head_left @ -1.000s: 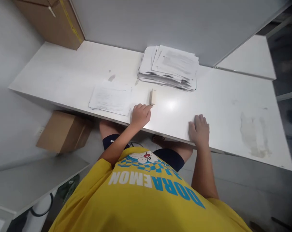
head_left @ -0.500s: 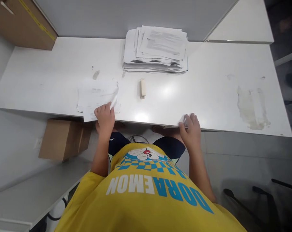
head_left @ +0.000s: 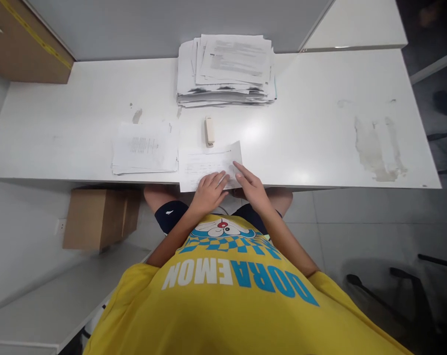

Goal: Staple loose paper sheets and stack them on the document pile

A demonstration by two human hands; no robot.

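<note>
A printed sheet of paper [head_left: 196,170] lies at the desk's front edge before me, its near left corner jutting past the edge and its far right corner lifted. My left hand [head_left: 209,193] rests on its lower part, fingers stretched out. At the right edge of the same sheet, my right hand [head_left: 252,189] touches it with extended fingers. Just beyond the paper sits a small beige stapler [head_left: 209,132]. Left of the sheet is a low pile of papers [head_left: 144,150]. Whether the sheet is single or several layers, I cannot tell.
A thick stack of papers [head_left: 227,71] stands against the grey partition [head_left: 186,24]. A cardboard box [head_left: 34,49] occupies the desk's back left corner, and another cardboard box [head_left: 85,219] is below the desk. Peeled marks [head_left: 379,148] show on the desk's right side.
My left hand has moved right from the low pile, and a sheet now lies in front of the stapler. My right hand has moved left to that sheet. The view has shifted slightly.
</note>
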